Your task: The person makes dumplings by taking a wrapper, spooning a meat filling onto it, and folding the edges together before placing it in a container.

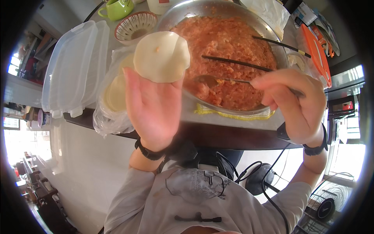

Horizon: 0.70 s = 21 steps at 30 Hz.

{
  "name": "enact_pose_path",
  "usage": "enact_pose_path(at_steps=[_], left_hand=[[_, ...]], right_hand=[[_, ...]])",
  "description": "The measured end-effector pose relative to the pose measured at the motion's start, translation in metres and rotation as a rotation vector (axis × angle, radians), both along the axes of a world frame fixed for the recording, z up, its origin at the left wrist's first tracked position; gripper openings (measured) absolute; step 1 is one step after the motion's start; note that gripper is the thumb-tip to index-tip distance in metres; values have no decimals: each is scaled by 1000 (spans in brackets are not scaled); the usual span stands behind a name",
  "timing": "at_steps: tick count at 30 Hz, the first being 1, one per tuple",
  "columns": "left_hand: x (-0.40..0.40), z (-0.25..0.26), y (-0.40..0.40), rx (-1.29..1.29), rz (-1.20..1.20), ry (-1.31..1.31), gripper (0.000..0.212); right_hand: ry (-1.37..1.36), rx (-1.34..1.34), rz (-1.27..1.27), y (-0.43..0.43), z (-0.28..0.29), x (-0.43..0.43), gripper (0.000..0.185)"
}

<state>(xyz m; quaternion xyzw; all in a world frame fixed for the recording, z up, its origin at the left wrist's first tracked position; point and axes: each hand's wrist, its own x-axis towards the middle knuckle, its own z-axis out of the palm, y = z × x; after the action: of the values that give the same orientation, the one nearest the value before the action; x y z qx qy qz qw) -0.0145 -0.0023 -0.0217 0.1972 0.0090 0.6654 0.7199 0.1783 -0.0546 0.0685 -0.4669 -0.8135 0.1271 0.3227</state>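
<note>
My left hand [153,108] is palm up, with a round dumpling wrapper [163,55] lying across its fingers. A small orange speck sits on the wrapper. In my right hand [301,102] is the handle of a metal spoon [207,80], its bowl down at the minced meat filling [228,38]. A wide stainless steel basin [178,13] holds this orange-pink filling. Two dark chopsticks lie over it: one chopstick [280,45] crosses the rim, and the other chopstick [233,60] runs up to my right hand, where I cannot tell whether it is gripped.
More wrappers [114,93] lie in a clear plastic bag [108,122] left of my left hand. Translucent plastic lids [71,67] stand farther left. Behind are a patterned bowl [136,26] and a green mug [118,10]. A yellow-edged cloth [233,116] is under the basin; an orange-lidded container [315,55] is right.
</note>
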Motion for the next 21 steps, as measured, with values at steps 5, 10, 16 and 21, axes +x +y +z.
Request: enact_pose_path(at_steps=[5,10,16,21], left_hand=[[0,0,-2,-23,3,22,55],[0,0,0,-9,17,2,53],[-1,-1,1,27,20,0,52],[1,2,0,-2,58,35,52]], right_hand=[[91,-77,22,-13,-3,7,24],[258,-196,-122,-16,-10,-7,27],[574,-339,-354,-7,-11,-11,31],[708,-285,-448,-2,-16,7,29]])
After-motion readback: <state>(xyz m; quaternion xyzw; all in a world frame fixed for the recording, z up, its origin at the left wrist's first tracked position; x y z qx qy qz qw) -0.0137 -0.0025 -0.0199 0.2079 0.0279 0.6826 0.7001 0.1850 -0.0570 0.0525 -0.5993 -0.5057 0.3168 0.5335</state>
